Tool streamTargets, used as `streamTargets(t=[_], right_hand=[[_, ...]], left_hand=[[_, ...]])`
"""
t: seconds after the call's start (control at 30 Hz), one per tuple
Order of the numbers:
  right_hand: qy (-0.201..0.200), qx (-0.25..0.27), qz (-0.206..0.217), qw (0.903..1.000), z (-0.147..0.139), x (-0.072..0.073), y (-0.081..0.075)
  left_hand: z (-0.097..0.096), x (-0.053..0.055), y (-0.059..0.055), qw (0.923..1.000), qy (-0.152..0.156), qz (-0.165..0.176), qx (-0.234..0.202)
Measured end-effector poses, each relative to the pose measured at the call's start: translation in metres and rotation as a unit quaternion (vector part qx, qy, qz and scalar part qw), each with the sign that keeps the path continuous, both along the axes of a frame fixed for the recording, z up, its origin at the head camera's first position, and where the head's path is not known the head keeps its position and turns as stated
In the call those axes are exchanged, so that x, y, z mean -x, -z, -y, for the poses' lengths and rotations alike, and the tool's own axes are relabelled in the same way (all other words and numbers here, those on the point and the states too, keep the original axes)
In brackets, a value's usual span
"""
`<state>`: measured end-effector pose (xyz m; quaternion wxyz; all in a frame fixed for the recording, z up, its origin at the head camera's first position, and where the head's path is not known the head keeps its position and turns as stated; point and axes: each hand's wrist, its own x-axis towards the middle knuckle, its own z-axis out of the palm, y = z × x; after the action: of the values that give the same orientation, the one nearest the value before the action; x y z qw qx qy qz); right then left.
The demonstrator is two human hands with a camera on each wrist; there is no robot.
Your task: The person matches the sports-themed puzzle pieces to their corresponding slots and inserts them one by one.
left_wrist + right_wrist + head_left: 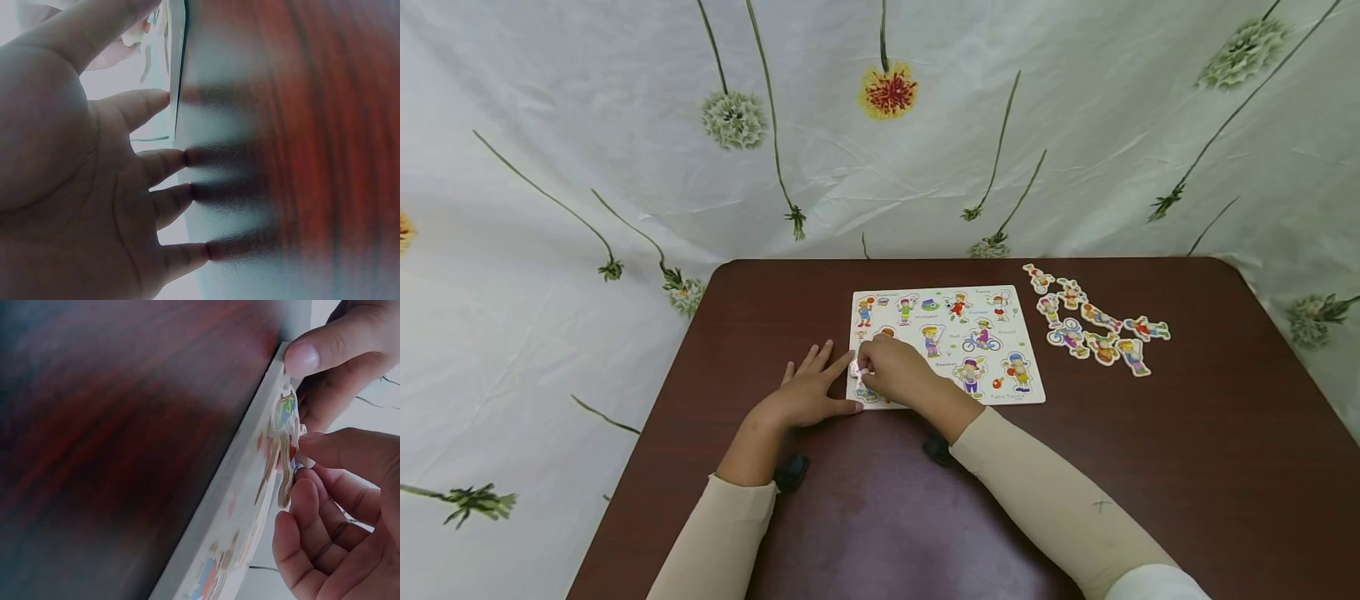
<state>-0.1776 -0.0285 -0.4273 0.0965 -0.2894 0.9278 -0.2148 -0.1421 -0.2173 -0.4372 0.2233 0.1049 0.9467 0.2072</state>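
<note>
A white wooden puzzle board (1028,367), printed with children at sports, lies on the dark table. My right hand (898,371) is over its lower left part. Between thumb and fingertips it pinches a small puzzle piece (285,472), tilted against the board; its picture is mostly hidden. My left hand (808,398) has its fingers spread beside the board's left edge. Its thumb rests on the near left corner and its index finger touches the left edge. In the left wrist view the other fingertips (199,252) touch the tabletop.
Several loose puzzle pieces (1101,317) with white borders lie in a cluster right of the board. The brown table (1187,467) ends at the back against a white cloth (820,192) with flower prints.
</note>
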Motion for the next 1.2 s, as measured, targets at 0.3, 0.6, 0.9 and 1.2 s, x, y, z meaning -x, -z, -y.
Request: streamTargets(t=[0.3, 0.6, 0.9, 1.2], right_hand=[[0.003, -0.026, 0.026, 0.9993, 0.002, 0.004, 0.006], [-0.006, -0.011, 0.042, 0.9990, 0.001, 0.006, 0.009], [0.026, 0.128, 0.083, 0.9879, -0.015, 0.005, 0.015], [0.092, 0.278, 0.111, 0.9498, -0.029, 0.000, 0.011]], left_hand=[[-0.001, 0.000, -0.001, 1.0000, 0.002, 0.000, 0.000], [0.000, 0.000, 0.000, 1.0000, -0.002, 0.001, 0.001], [-0.001, 0.001, 0.002, 1.0000, -0.003, 0.004, 0.005], [-0.001, 0.002, 0.003, 1.0000, -0.004, -0.001, 0.006]])
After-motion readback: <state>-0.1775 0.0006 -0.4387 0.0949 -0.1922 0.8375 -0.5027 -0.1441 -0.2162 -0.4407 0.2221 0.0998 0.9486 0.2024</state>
